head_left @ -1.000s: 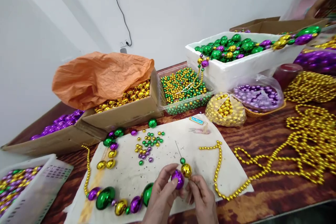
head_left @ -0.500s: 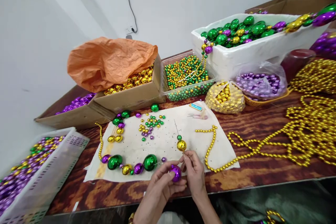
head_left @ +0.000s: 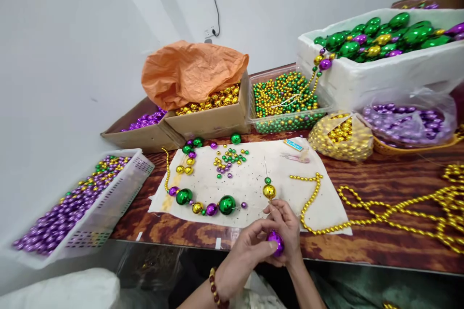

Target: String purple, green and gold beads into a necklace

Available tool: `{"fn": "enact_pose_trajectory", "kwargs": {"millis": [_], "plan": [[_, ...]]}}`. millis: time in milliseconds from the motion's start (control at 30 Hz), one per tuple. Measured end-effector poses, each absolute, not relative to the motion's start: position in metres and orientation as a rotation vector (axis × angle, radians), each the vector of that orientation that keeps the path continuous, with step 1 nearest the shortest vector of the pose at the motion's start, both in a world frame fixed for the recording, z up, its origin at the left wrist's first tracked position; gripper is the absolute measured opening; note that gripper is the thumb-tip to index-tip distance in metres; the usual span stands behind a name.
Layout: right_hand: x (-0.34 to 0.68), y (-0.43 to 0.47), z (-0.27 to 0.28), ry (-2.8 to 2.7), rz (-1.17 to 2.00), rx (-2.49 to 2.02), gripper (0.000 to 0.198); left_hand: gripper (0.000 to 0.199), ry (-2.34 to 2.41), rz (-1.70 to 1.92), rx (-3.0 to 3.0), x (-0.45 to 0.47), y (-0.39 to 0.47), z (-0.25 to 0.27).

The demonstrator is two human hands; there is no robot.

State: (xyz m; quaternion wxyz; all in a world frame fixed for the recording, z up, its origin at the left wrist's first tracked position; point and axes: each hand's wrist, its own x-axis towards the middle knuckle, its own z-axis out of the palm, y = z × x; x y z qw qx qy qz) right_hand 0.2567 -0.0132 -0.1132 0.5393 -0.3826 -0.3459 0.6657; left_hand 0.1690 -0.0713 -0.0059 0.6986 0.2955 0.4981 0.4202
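Note:
My left hand (head_left: 250, 251) is closed round a shiny purple bead (head_left: 276, 243), low at the table's front edge. Beside it, my right hand (head_left: 288, 222) pinches a long thin needle (head_left: 266, 165) that points up. On the needle sit a small green bead (head_left: 267, 180) and a larger gold bead (head_left: 269, 191), just above my right fingertips. A thin thread runs left from the hands to a small purple bead (head_left: 244, 205) and a row of strung beads ending in a big green bead (head_left: 227, 204). Where the needle's lower end meets the fingers is hidden.
Loose small beads (head_left: 232, 157) lie on a white cloth (head_left: 203, 186). Gold bead chain (head_left: 308, 217) curves along the right. Behind stand a cardboard box (head_left: 210, 118), a clear tub (head_left: 290, 123), a bag of gold beads (head_left: 340, 137) and a foam box (head_left: 344, 77). A white basket (head_left: 134, 174) stands left.
The view has turned left, so the table appears shifted right. My hands have drawn closer together, and the purple bead now sits lower, against my right palm. The needle still points up.

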Motion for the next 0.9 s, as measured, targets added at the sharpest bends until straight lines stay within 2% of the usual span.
{"fn": "enact_pose_trajectory", "kwargs": {"millis": [200,400,633,900], "plan": [[0.255,-0.014,-0.116,-0.848,1.585,-0.935,0.016,0.020,1.102,0.895,0.708,0.166,-0.060,-0.011],[0.253,-0.012,-0.120,-0.894,1.521,-0.965,0.018,0.023,1.053,0.886,0.722,0.159,-0.047,-0.007],[0.248,-0.011,-0.118,-0.934,1.436,-0.989,0.013,0.029,1.019,1.078,0.655,0.117,-0.026,0.000],[0.239,-0.016,-0.123,-1.035,1.412,-1.090,0.016,0.027,1.053,1.294,0.432,0.046,0.004,-0.008]]}}
